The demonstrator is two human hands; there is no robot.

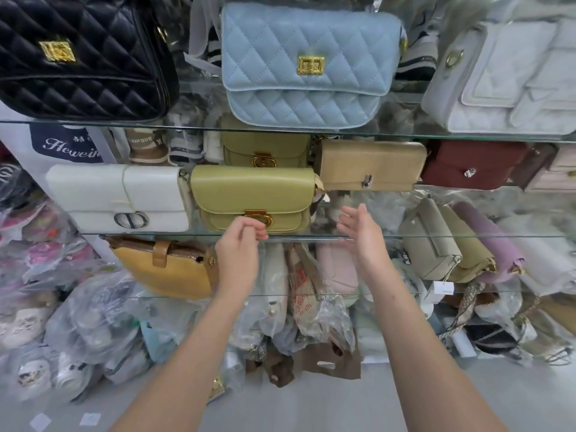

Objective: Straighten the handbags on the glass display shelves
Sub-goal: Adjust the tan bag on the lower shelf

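Note:
A green handbag (pixel 254 194) with a gold clasp stands upright at the front of the middle glass shelf (pixel 436 236). My left hand (pixel 241 244) hovers just below its clasp with fingers loosely curled, holding nothing. My right hand (pixel 361 232) is held up to the right of the bag, fingers straight and spread, apart from it. A white handbag (pixel 120 198) stands beside the green one on its left. A second green bag (pixel 265 149) sits behind, and a tan bag (pixel 371 165) behind to the right.
The top shelf carries a black quilted bag (pixel 81 54), a light blue quilted bag (pixel 307 63) and a white bag (pixel 505 79). A maroon bag (pixel 473 163) is far right. A mustard bag (pixel 168 269) and several plastic-wrapped bags fill the lower shelves and floor.

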